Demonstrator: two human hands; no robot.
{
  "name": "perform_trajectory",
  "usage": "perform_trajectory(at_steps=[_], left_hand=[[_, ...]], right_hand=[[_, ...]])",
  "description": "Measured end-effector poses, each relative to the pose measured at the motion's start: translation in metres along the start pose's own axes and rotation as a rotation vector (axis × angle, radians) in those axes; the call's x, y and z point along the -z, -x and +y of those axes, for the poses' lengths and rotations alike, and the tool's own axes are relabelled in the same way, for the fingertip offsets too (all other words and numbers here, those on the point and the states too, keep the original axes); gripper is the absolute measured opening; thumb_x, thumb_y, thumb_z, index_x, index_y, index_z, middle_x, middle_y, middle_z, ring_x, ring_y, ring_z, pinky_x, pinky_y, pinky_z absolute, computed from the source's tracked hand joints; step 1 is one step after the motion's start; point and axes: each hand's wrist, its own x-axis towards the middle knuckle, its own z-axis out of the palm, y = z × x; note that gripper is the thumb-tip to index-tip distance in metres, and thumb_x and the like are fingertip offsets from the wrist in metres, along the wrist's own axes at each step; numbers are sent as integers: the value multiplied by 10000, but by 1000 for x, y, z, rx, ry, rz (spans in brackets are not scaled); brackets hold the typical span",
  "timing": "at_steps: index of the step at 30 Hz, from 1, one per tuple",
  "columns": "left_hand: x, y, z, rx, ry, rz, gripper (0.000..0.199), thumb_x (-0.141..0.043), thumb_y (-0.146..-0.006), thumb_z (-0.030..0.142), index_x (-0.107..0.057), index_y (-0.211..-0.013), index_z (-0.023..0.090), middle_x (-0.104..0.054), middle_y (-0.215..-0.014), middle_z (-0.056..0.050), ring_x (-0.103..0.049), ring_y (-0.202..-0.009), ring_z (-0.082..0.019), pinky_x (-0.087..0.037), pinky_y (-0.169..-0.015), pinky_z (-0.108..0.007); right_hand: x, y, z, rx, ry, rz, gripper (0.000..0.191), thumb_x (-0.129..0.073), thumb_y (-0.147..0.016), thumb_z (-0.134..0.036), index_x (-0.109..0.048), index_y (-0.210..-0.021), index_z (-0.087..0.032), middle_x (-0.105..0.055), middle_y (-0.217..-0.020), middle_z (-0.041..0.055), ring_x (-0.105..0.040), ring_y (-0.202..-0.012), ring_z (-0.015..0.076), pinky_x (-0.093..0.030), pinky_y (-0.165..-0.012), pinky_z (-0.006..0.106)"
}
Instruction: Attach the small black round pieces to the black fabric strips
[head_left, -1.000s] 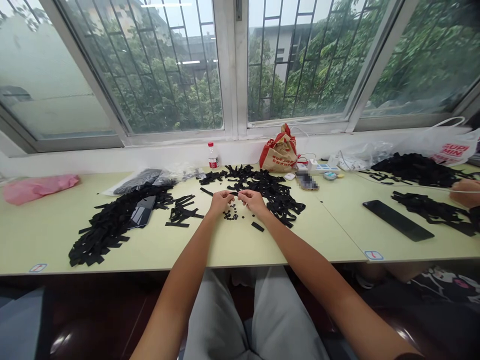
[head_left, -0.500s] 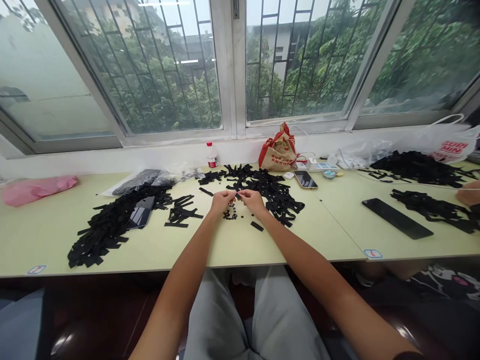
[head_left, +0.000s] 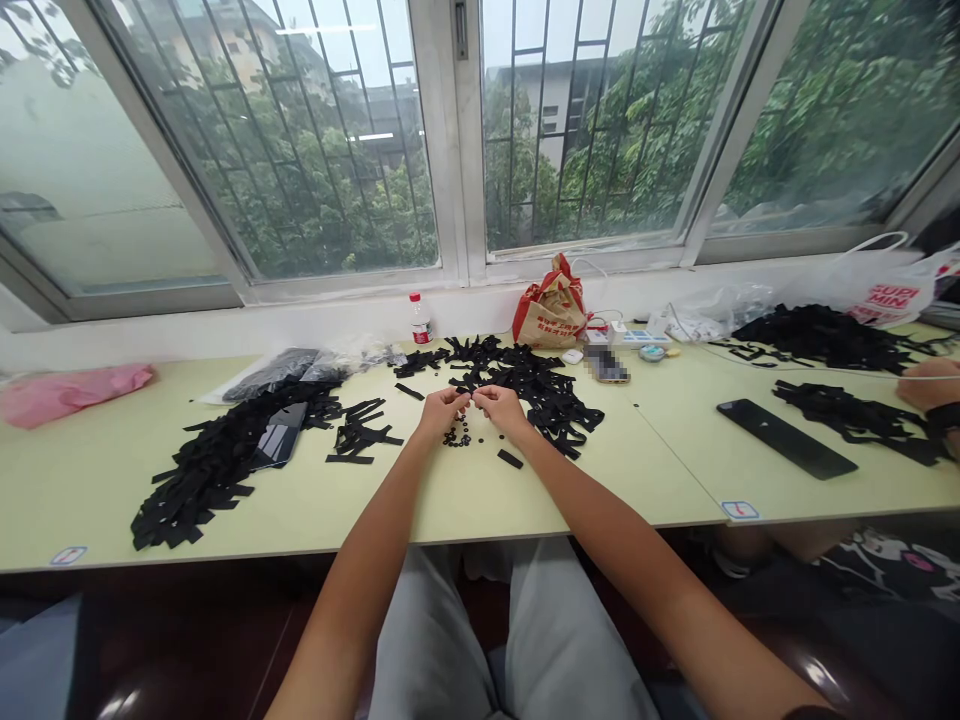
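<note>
My left hand (head_left: 442, 409) and my right hand (head_left: 501, 407) meet fingertip to fingertip above the table, both closed in a pinch. Whatever small dark thing they hold is too small to make out. Just below them lie several small black rings (head_left: 456, 438), with tiny black bits nearby. A single short black strip (head_left: 510, 458) rests under my right wrist. Behind my hands and to their right spreads a pile of black fabric-like strips (head_left: 551, 390). Left of my left hand is a smaller group of black strips (head_left: 364, 430).
A long heap of black strips (head_left: 202, 460) with a dark phone (head_left: 281, 435) covers the left side. Behind stand a red-capped bottle (head_left: 420, 320), a paper bag (head_left: 551, 310) and another phone (head_left: 607, 365). At right are a long black panel (head_left: 787, 438) and another person's hand (head_left: 930, 385).
The view has shifted slightly. My hands stay together, but the dark piece that showed between my fingertips is now barely visible. More of the other person's hand shows at the right edge.
</note>
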Motion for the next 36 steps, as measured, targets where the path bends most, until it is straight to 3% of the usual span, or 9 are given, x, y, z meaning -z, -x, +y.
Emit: perform_trajectory(at_steps=[4, 15, 29, 36], left_hand=[[1, 1, 1, 20, 26, -15, 380, -772, -678, 531, -663, -674, 167, -626, -652, -29, -477, -551, -111, -374, -555, -269], [4, -1, -2, 23, 73, -53, 336, -729, -728, 489, -694, -669, 160, -653, -704, -62, -513, -618, -131, -409, -606, -275], [5, -2, -2, 19, 117, -33, 316, -714, -730, 476, -677, -681, 166, -672, -740, -63, -553, -634, -136, -430, -601, -271], [6, 1, 1, -6, 114, -94, 316, -714, -733, 482, -678, -695, 170, -655, -715, -44, -554, -633, -137, -434, -624, -284]], right_hand=[[0, 0, 2, -21, -26, -13, 240, -675, -693, -373, -704, -814, -168, -604, -637, 3, -443, -511, 103, -334, -477, 240], [1, -2, 7, 105, 158, -12, 259, -605, -761, -411, -709, -810, -179, -639, -684, 9, -456, -544, 123, -365, -526, 257], [3, 5, -7, -50, -142, -207, 365, -708, -698, -538, -615, -716, -185, -546, -622, -3, -420, -513, 96, -269, -449, 232], [4, 8, -10, -101, -209, -280, 290, -706, -702, -453, -585, -720, -189, -530, -637, -7, -462, -538, 109, -288, -447, 232]])
